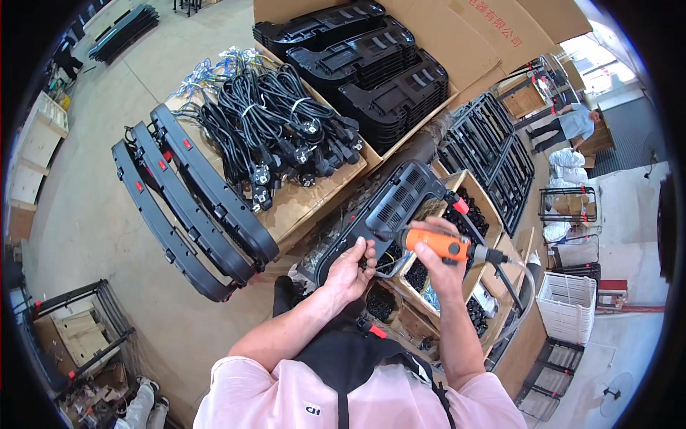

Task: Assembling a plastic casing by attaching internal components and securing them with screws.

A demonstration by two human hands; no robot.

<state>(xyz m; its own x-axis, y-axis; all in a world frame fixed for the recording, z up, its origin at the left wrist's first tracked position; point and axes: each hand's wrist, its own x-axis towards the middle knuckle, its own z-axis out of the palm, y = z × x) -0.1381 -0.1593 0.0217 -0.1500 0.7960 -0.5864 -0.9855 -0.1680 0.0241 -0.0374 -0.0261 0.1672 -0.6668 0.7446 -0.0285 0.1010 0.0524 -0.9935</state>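
Observation:
In front of me a long black plastic housing [400, 196] with vent slots lies slantwise. My left hand [349, 270] is closed on its near edge, fingers curled and thumb on top. An orange power screwdriver [437, 245] is gripped in my right hand [441, 275], with its dark tip pointing left toward the housing. Whether the tip touches a screw cannot be made out. A pale hose [530, 289] runs from the screwdriver's back end and curves down. Under my right hand, an open box [493, 225] holds small black parts.
Bundled black power cords [264, 107] lie on cardboard, with several curved black housings [207, 186] leaning to the left. A large carton [457, 89] holds stacked black panels [386, 89]. Black metal frames [493, 150] stand at right. A person [575, 125] is farther off by the wall.

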